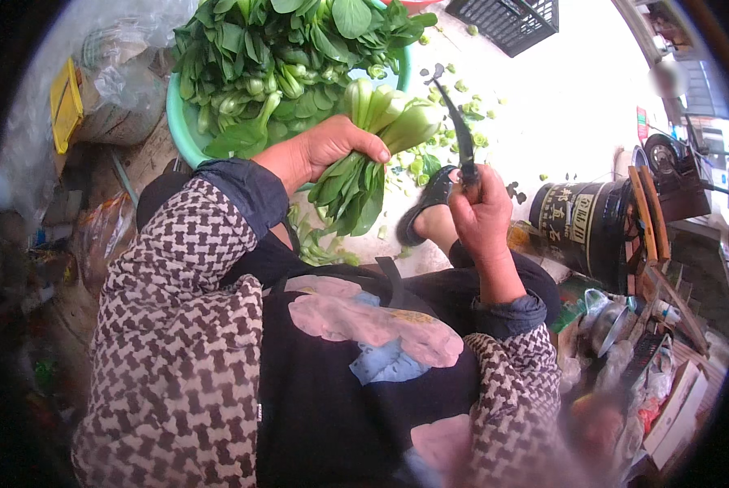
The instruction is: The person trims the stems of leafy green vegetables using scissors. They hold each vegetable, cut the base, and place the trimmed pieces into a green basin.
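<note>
A small bunch of bok choy (401, 116) is gripped in my left hand (340, 143), its pale stem bases turned up and away from me and its leaves hanging below. My right hand (480, 210) is closed around the handle of a dark, narrow, slightly curved knife (460, 125). The blade points upward, to the right of the stems and apart from them. Behind my left hand stands a green plastic basin (177, 125) heaped with bok choy (248, 46). Its near rim is partly hidden by my left forearm.
Cut stem ends and leaf scraps (462, 104) litter the pale floor. A black plastic crate (508, 24) lies at the far side. To the right are a black bucket with writing (575, 229) and assorted clutter. Loose leaves (315, 241) lie close before me; a yellow-edged container (65, 107) is at left.
</note>
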Motion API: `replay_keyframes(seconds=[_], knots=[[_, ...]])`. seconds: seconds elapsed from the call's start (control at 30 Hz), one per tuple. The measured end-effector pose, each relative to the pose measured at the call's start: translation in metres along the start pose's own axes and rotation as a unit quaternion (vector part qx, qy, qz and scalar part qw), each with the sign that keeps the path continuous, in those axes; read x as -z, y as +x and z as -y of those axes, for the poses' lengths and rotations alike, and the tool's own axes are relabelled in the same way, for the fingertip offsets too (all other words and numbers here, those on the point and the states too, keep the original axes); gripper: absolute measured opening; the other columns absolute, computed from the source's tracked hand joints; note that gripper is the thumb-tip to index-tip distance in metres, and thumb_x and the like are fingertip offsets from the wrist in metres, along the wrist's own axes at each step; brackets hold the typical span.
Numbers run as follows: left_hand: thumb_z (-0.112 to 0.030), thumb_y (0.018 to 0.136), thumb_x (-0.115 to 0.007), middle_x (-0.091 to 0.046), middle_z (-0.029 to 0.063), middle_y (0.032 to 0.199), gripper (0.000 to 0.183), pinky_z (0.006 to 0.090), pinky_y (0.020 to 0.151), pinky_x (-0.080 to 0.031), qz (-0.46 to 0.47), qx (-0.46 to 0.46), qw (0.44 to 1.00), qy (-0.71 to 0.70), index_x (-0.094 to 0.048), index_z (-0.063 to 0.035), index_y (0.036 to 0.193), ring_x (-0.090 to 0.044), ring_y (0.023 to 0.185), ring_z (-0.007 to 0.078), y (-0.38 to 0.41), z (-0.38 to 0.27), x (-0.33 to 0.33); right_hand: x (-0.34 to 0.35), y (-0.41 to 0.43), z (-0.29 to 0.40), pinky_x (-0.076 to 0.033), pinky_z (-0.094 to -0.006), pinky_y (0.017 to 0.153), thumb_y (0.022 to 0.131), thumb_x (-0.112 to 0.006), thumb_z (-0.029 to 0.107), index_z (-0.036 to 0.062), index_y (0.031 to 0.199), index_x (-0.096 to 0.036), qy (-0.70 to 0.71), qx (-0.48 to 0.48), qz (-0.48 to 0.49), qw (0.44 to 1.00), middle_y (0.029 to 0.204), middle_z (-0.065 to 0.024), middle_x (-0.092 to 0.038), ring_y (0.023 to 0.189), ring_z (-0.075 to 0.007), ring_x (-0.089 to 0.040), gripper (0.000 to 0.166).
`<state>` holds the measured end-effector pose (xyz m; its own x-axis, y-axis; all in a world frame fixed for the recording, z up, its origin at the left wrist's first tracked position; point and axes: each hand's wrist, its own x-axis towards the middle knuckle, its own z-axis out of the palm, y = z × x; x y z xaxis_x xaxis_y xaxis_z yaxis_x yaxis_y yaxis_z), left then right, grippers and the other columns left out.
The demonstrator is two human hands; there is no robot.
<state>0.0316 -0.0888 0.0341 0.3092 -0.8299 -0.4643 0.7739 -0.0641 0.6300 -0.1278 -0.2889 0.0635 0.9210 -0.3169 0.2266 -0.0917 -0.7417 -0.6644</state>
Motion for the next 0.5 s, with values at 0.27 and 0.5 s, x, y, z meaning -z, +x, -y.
replay_keyframes(seconds=[0.27, 0.5], knots=[[-0.001, 0.067, -0.072, -0.067, 0.0131, 0.075, 0.024, 0.0303, 0.059, -0.054, 0.028, 0.043, 0.999, 0.014, -0.065, 0.0037, 0.089, -0.065, 0.061, 0.0189, -0.003, 0.012, -0.001, -0.013, -0.009, -0.006, -0.045, -0.0389, 0.062, 0.069, -0.063, 0.002, 0.0084, 0.09, -0.055, -0.028, 0.063, 0.044, 0.997, 0.077, -0.0117, -0.053, 0.071, -0.0331, -0.055, 0.023], [0.0, 0.068, -0.071, -0.067, 0.0157, 0.076, 0.026, 0.0316, 0.058, -0.056, 0.098, 0.09, 0.991, 0.017, -0.063, 0.0062, 0.091, -0.067, 0.061, 0.0208, -0.006, 0.026, 0.004, -0.02, -0.012, -0.009, -0.046, -0.0405, 0.065, 0.069, -0.061, 0.001, 0.0091, 0.09, -0.056, -0.046, 0.059, 0.09, 0.993, 0.081, -0.0119, -0.056, 0.075, -0.034, -0.056, 0.023]])
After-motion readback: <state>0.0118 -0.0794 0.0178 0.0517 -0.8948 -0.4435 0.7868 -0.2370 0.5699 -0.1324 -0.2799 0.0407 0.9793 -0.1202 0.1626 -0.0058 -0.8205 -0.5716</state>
